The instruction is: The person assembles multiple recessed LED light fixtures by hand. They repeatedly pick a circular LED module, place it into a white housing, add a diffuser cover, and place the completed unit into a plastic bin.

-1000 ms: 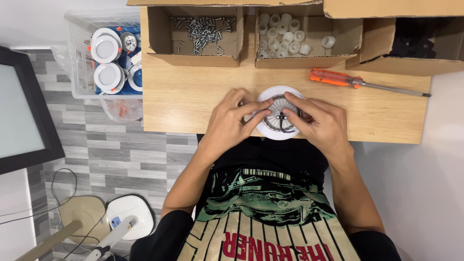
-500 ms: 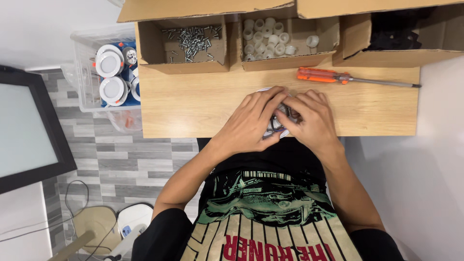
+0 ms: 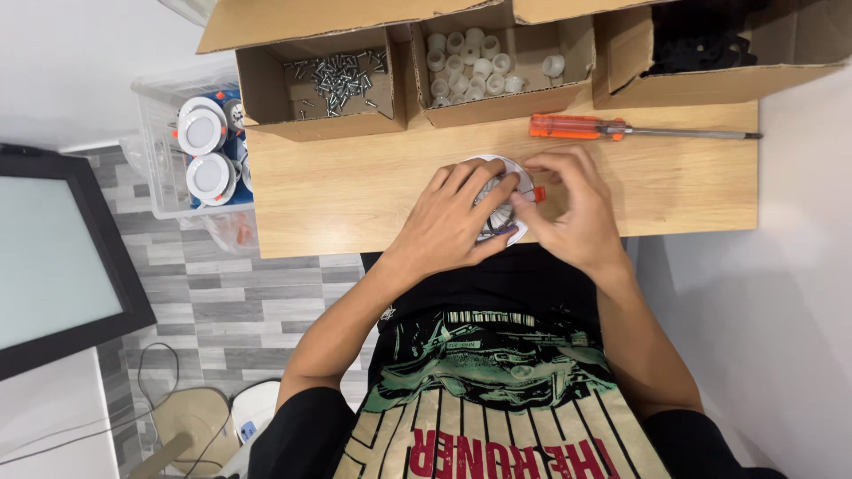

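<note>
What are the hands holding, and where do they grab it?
Both hands hold a round white plastic lamp fitting on the wooden table. The left hand grips its left rim; the right hand pinches its right edge near a small orange clip.

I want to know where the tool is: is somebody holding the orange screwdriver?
No, the orange screwdriver lies alone on the wooden table, while the left hand and right hand hold a round white fixture.

An orange-handled screwdriver (image 3: 603,129) lies before cardboard boxes of screws (image 3: 335,73) and white caps (image 3: 470,62).
</note>
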